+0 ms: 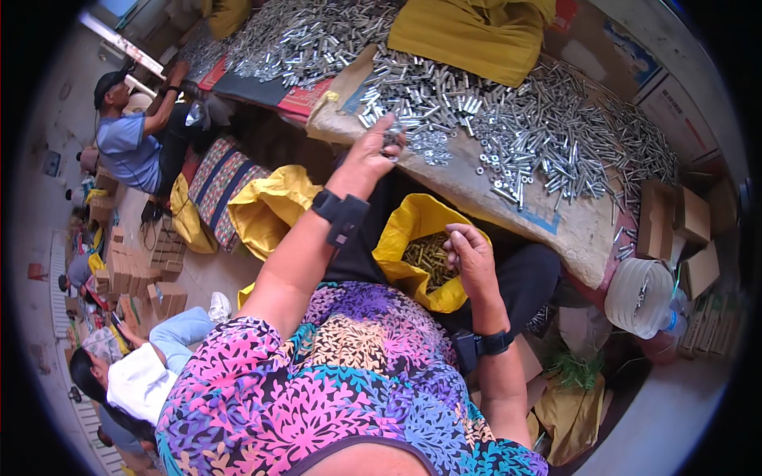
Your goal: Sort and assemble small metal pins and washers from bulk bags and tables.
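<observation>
My left hand (pixel 375 151) reaches to the table's near edge, fingers curled around a few small shiny metal parts (pixel 391 140). Just beyond it are a scatter of flat washers (pixel 431 147) and a heap of silver metal sleeves (pixel 413 99). Closer to my body, my right hand (pixel 471 255) hovers over the rim of an open yellow sack (pixel 390 247) in my lap. Its fingers are bent together, and anything between them is too small to make out. Brass-coloured bolts (pixel 426 255) lie inside the sack.
Loose silver bolts (pixel 548 135) and nuts (pixel 492 163) cover the cardboard-topped table (pixel 476 190). A yellow cloth (pixel 472 40) lies across the heap. A plastic tub (pixel 637 297) and cardboard boxes (pixel 659 218) stand right. Another yellow sack (pixel 274 208) is left; a co-worker (pixel 131 139) sits further away.
</observation>
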Available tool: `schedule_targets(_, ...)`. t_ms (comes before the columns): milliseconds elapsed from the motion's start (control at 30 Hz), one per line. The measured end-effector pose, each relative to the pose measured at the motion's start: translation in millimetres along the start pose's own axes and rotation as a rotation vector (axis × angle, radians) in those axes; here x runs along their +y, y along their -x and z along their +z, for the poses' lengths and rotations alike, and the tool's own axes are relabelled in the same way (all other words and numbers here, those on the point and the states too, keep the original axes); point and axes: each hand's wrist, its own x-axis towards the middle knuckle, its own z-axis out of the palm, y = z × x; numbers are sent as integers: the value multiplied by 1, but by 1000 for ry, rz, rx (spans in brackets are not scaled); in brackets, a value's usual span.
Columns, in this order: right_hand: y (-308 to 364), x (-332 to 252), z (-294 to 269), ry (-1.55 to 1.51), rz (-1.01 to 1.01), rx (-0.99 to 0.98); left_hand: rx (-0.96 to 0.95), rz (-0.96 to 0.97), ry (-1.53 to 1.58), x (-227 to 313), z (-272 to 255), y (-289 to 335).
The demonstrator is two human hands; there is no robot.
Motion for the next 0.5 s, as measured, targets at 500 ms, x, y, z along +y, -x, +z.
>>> schedule_targets(500,-14,1,-13,-98,110,44,135,1071,-1482,-108,55,-77)
